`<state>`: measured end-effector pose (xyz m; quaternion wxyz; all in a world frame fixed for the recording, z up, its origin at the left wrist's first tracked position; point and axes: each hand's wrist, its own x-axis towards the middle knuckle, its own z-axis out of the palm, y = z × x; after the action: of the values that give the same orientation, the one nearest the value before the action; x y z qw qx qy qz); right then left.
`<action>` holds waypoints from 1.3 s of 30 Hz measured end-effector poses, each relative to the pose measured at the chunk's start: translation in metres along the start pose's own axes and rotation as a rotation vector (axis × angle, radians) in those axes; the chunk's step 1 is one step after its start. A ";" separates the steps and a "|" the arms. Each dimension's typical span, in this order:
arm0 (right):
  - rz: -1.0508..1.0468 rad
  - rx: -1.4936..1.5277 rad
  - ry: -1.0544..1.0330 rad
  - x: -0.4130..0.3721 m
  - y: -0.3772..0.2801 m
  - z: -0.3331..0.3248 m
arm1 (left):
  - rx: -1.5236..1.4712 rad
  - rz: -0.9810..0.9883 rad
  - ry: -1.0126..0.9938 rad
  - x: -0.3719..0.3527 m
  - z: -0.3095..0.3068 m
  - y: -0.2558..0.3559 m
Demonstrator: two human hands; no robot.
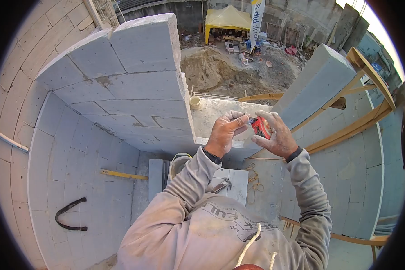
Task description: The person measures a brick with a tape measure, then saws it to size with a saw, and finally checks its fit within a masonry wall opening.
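A small red and black tape measure (pixel 261 128) is in my right hand (pixel 279 135), its fingers and thumb wrapped round the case. My left hand (pixel 227 133) is closed, with thumb and forefinger pinched at the left end of the tape measure. How much tape is pulled out cannot be made out. Both hands are raised at chest height in front of the wall opening, over its pale sill (pixel 216 119). Grey sleeves and dark cuffs cover both arms.
A block wall (pixel 135 81) rises at left, a block pillar (pixel 317 87) and timber frame (pixel 373 114) at right. A cup (pixel 195 102) stands on the sill. Below are a bucket (pixel 179 165), a hammer (pixel 222 185), loose string (pixel 255 182) and a yellow bar (pixel 123 174).
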<state>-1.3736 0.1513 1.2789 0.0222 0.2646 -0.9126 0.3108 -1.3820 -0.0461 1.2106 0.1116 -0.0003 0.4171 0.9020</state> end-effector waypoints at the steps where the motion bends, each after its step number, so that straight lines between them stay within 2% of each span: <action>1: -0.003 -0.056 0.025 0.008 0.006 -0.012 | -0.001 -0.002 0.008 0.011 -0.005 0.014; 3: 0.096 -0.146 0.015 0.020 0.022 -0.041 | -0.035 0.158 0.004 0.035 -0.020 0.045; 4: 0.121 -0.187 0.022 0.022 0.033 -0.058 | -0.032 0.157 0.002 0.048 -0.031 0.061; 8: 0.245 -0.310 0.110 0.010 0.088 -0.130 | -0.231 0.344 0.170 0.073 -0.075 0.136; 10: 0.348 -0.352 0.180 -0.006 0.115 -0.166 | -0.264 0.376 0.266 0.086 -0.101 0.156; 11: 0.407 -0.346 0.213 -0.014 0.129 -0.182 | -0.264 0.376 0.250 0.093 -0.115 0.160; 14: 0.479 -0.485 0.229 -0.026 0.164 -0.220 | -0.220 0.352 0.301 0.096 -0.115 0.157; 16: 0.556 -0.498 0.198 -0.012 0.166 -0.230 | -0.204 0.319 0.329 0.105 -0.113 0.154; 21: 0.613 -0.516 0.152 0.018 0.173 -0.234 | -0.253 0.416 0.404 0.107 -0.109 0.153; 23: 0.680 -0.454 0.100 0.022 0.181 -0.236 | -0.247 0.415 0.365 0.107 -0.105 0.156; 27: 0.655 -0.376 0.093 0.028 0.174 -0.241 | -0.205 0.435 0.393 0.110 -0.098 0.155; 29: 0.629 -0.555 0.036 0.037 0.177 -0.243 | -0.191 0.441 0.407 0.113 -0.102 0.155; 31: 0.650 -0.575 0.023 0.045 0.175 -0.243 | -0.150 0.449 0.477 0.114 -0.103 0.155; 39: 0.774 -0.700 -0.074 0.060 0.144 -0.244 | -0.063 0.509 0.533 0.113 -0.090 0.163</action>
<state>-1.5271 0.3600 1.4083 -0.0397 -0.1046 -0.9930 -0.0370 -1.5337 -0.1938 1.2640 -0.2289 -0.1351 0.3902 0.8815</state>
